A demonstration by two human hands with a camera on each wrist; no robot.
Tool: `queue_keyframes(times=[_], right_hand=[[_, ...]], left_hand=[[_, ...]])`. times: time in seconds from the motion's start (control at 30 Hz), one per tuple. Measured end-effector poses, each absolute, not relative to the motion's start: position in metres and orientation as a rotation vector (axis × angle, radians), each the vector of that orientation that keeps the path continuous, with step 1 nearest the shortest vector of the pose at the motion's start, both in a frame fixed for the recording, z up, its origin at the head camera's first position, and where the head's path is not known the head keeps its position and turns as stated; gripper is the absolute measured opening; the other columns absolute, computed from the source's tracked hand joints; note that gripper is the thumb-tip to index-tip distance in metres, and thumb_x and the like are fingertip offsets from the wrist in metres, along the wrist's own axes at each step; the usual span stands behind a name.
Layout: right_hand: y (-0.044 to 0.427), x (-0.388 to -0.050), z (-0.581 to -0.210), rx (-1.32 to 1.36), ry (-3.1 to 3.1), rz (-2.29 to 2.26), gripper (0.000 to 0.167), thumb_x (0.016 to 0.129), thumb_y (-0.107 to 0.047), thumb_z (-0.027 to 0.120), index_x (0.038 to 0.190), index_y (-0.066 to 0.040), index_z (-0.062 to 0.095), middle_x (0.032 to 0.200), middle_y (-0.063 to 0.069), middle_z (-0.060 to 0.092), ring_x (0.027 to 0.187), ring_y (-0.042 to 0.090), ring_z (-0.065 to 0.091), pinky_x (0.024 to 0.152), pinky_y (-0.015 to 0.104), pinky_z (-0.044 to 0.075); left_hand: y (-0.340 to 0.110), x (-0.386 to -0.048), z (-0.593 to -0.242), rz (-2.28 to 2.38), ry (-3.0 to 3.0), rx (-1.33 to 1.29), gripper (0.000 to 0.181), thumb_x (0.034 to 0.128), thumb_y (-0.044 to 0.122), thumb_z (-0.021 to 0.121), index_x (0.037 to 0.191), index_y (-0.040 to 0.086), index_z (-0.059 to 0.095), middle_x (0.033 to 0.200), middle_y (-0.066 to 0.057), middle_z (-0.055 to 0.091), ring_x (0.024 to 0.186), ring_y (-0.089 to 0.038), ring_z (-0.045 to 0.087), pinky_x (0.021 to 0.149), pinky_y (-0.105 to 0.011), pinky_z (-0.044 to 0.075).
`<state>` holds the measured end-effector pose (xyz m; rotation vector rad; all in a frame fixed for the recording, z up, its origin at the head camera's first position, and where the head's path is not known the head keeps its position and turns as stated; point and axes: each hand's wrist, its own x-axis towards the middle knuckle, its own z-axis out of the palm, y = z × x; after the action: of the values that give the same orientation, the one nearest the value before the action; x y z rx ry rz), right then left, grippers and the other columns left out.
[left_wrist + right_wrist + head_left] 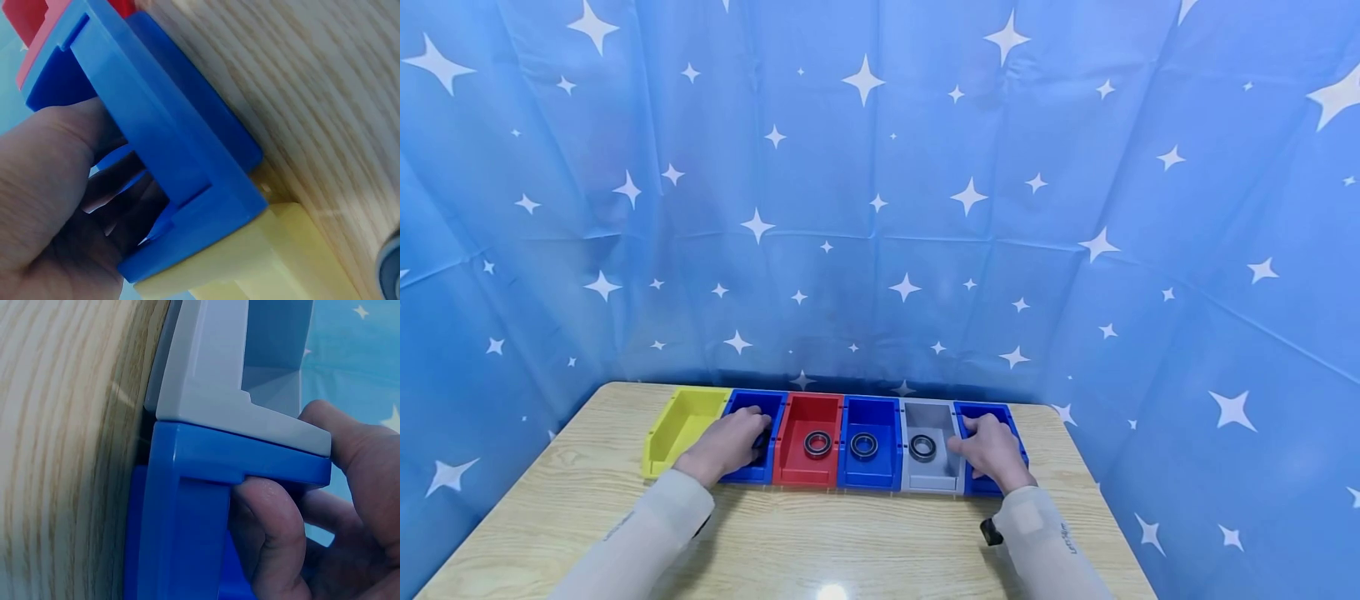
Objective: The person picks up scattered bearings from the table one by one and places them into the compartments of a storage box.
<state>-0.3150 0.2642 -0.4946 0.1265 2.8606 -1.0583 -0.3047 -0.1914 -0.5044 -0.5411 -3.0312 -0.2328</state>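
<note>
My left hand (737,437) reaches into the blue bin (162,119) second from the left, fingers inside behind its front wall. Something dark shows under those fingers in the head view; what they touch is hidden. My right hand (992,450) is at the blue bin (200,537) on the far right. In the right wrist view, one bent digit (272,512) dips into this bin, and another lies over the edge of the grey bin (212,394). Whether this hand holds anything is hidden. Ring-shaped bearings lie in the red bin (817,444), middle blue bin (864,446) and grey bin (922,447).
The bins stand side by side in a row on a wood-grain table (850,542). A yellow bin (685,421) forms the row's left end. Behind the table hangs a blue curtain (880,167) with white stars. Bare table surface shows in front of the row.
</note>
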Motion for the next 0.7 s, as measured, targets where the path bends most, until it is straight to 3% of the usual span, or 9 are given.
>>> queue_keyframes(times=[0.4, 0.7], right_hand=[[0.265, -0.316, -0.497, 0.134, 2.853, -1.063, 0.074, 0.105, -0.029, 0.083, 0.168, 0.001, 0.057, 0.085, 0.014, 0.067, 0.064, 0.02, 0.078, 0.074, 0.044, 0.073], [0.264, -0.314, -0.495, 0.136, 2.853, -1.052, 0.074, 0.106, -0.029, 0.082, 0.168, 0.002, 0.056, 0.086, 0.014, 0.067, 0.065, 0.022, 0.077, 0.076, 0.044, 0.073]], left_hand=[[-0.198, -0.285, -0.497, -0.321, -2.976, -0.555, 0.048, 0.0948, 0.009, 0.097, 0.14, 0.002, 0.08, 0.131, -0.016, 0.08, 0.124, -0.035, 0.08, 0.108, -0.054, 0.07], [-0.208, -0.263, -0.489, -0.378, -2.911, -0.565, 0.051, 0.0925, 0.007, 0.099, 0.141, 0.004, 0.081, 0.135, -0.015, 0.078, 0.127, -0.037, 0.08, 0.104, -0.053, 0.071]])
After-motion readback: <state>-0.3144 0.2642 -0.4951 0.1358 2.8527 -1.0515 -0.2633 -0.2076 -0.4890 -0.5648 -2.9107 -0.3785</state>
